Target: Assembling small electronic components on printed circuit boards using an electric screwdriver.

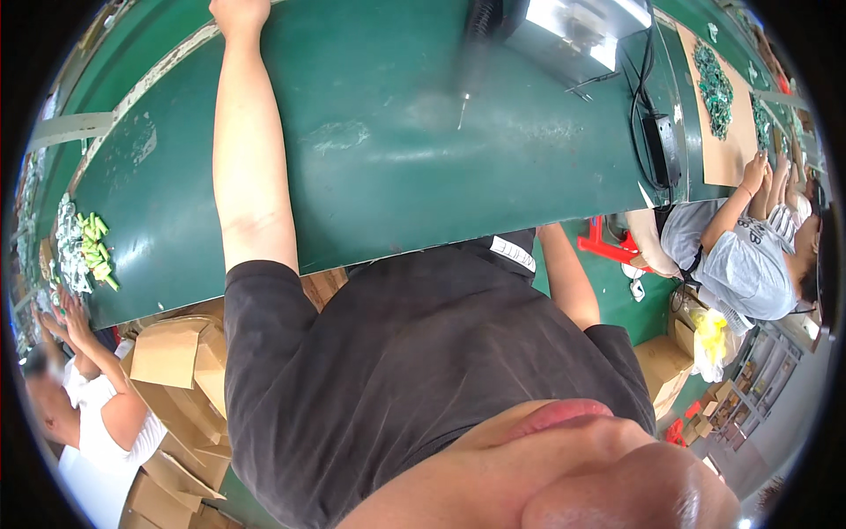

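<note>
My left arm stretches across the green table to its far edge. My left hand rests there at the top rim of the picture; its fingers are cut off, so its grip is unclear, and no object shows in it. My right forearm passes below the table's near edge, and that hand is hidden under the table. My black shirt fills the lower middle.
A metal machine stands at the far side, with black cables and a power adapter beside it. A person on the right works at a brown board with green parts. Another person at lower left handles small green pieces. Cardboard boxes lie below.
</note>
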The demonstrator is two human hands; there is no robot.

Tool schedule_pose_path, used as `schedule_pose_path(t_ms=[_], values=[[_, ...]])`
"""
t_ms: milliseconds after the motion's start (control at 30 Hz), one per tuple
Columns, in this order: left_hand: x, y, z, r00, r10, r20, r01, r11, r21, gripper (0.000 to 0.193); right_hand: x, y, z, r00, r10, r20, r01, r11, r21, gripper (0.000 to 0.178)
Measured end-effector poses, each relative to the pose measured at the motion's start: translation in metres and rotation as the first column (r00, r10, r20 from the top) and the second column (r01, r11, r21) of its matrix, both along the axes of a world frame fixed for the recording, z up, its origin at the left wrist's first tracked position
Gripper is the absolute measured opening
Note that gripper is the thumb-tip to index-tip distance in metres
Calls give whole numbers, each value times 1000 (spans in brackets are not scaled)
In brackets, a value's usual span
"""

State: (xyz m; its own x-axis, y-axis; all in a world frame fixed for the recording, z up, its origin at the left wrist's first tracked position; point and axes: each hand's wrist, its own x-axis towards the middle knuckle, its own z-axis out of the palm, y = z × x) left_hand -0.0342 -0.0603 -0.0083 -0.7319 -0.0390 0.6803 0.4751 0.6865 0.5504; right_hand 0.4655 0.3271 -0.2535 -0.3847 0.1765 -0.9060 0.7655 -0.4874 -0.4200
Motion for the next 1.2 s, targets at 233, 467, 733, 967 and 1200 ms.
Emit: schedule_pose_path(t_ms=[233,467,733,967,1200], values=[[0,4,-1,999,-26,31,26,1000,14,15,6,0,-2,1000,-29,-11,29,999,-24,57],[-29,-18,-9,989,125,81,-105,972,-212,24,-3,-2,-4,999,-41,-30,39,998,-56,59],[0,2,3,998,-58,20,58,998,18,16,4,2,-5,997,-55,-55,48,992,-116,62],[2,8,0,998,-55,11,55,998,9,17,59,28,43,982,-43,-182,-10,959,-282,64],[6,-11,4,999,-49,-18,50,997,54,17,102,18,47,848,456,-270,-432,890,146,71]])
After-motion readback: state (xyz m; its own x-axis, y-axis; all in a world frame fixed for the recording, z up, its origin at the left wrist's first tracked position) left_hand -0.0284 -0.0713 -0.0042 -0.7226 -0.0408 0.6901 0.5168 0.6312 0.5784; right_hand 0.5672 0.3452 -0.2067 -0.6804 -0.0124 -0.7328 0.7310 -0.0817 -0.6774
